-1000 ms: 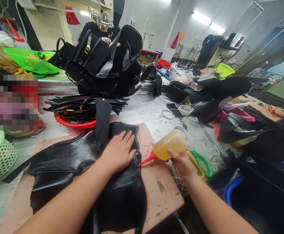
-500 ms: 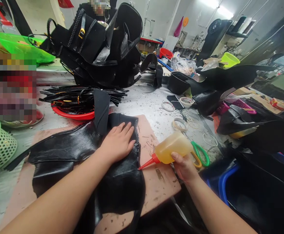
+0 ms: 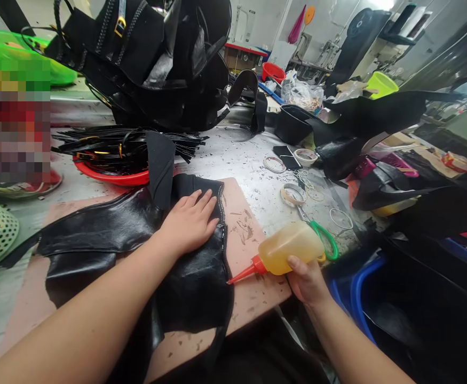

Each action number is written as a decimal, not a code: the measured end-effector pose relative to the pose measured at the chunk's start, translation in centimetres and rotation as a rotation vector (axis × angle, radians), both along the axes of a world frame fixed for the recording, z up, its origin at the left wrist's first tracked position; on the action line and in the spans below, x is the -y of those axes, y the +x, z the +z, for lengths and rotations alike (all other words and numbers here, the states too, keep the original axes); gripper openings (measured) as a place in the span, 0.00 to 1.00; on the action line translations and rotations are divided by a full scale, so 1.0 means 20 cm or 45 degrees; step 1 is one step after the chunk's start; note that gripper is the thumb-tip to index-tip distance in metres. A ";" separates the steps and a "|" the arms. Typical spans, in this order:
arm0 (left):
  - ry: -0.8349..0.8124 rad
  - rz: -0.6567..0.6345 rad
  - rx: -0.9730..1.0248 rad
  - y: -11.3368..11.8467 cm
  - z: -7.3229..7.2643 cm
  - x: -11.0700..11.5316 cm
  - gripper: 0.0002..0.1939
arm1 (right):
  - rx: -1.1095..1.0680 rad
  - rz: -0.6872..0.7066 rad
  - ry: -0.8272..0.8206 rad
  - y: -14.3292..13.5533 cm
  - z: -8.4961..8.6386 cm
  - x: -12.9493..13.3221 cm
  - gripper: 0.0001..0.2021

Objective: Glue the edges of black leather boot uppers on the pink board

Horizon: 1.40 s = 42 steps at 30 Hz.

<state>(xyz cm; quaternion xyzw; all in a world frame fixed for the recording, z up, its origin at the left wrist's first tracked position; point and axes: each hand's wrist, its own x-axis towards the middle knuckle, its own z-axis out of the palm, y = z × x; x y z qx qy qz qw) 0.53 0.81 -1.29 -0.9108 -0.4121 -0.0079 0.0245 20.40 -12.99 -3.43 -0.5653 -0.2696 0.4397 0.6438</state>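
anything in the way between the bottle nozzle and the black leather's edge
Nothing visible: the red nozzle of the bottle, held in the right hand, has its tip at the right edge of the black leather. The left hand lies on the leather farther up, clear of the tip.
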 end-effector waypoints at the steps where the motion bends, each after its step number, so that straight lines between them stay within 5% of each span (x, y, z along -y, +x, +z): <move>1: -0.001 0.002 -0.003 0.00 0.00 0.00 0.27 | 0.005 -0.005 -0.001 0.00 0.00 0.00 0.35; 20: -0.006 -0.019 0.031 0.00 0.00 0.00 0.27 | 0.125 0.089 0.068 0.05 -0.04 -0.03 0.32; 28: 0.073 -0.050 0.048 -0.01 -0.01 0.00 0.25 | 0.316 -0.033 0.317 0.03 0.10 -0.24 0.27; 30: 0.103 -0.067 0.059 -0.02 -0.01 0.00 0.24 | 0.221 0.064 0.251 0.05 0.14 -0.26 0.27; 35: 0.191 -0.108 0.077 -0.03 -0.01 0.01 0.21 | -0.003 0.630 -0.262 0.18 0.14 -0.22 0.25; 38: 0.206 -0.132 0.055 -0.02 0.03 0.04 0.18 | 0.253 0.730 -0.451 0.31 0.14 -0.25 0.24; 42: 0.053 -0.089 -0.110 -0.01 0.09 0.07 0.14 | 1.206 0.703 -0.649 0.45 0.20 -0.41 0.21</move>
